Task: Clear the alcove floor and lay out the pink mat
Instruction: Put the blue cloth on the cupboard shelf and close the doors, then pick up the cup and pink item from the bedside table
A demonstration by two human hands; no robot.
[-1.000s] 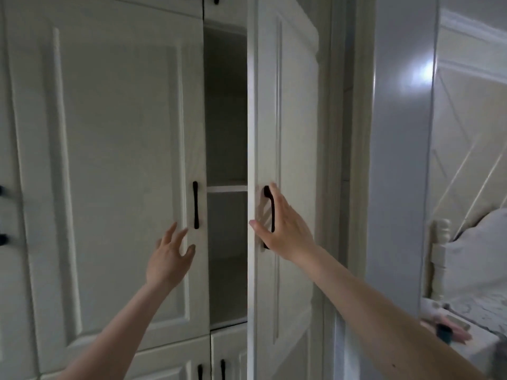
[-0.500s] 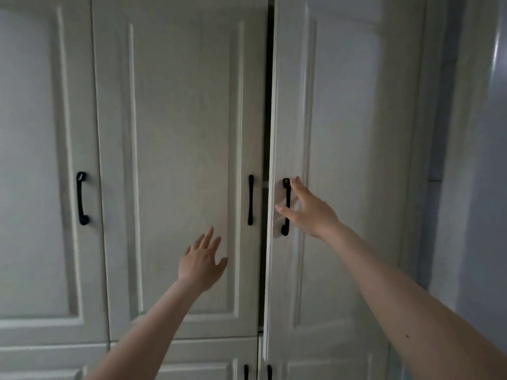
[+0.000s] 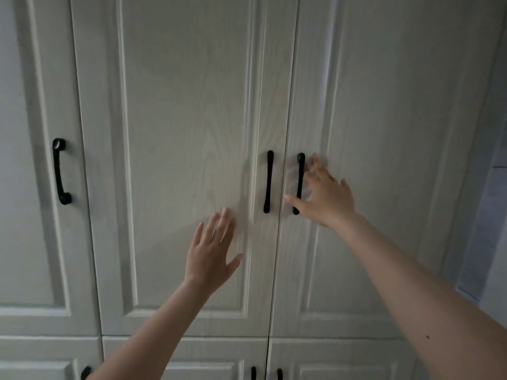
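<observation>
Cupboard doors [image 3: 192,133] stand shut before us. Our right hand [image 3: 326,198] lies spread by the right door's black handle [image 3: 300,182], its blurred fingers holding nothing; our left hand [image 3: 211,250] reaches flat toward the middle door, empty. We cannot see the pink mat.

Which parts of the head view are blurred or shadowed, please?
Head view: the right hand is motion-blurred at its fingertips beside the right handle; the left hand is fairly sharp and casts a soft shadow on the door; the light is dim and even, without glare; the wide lens bows the door edges.
</observation>
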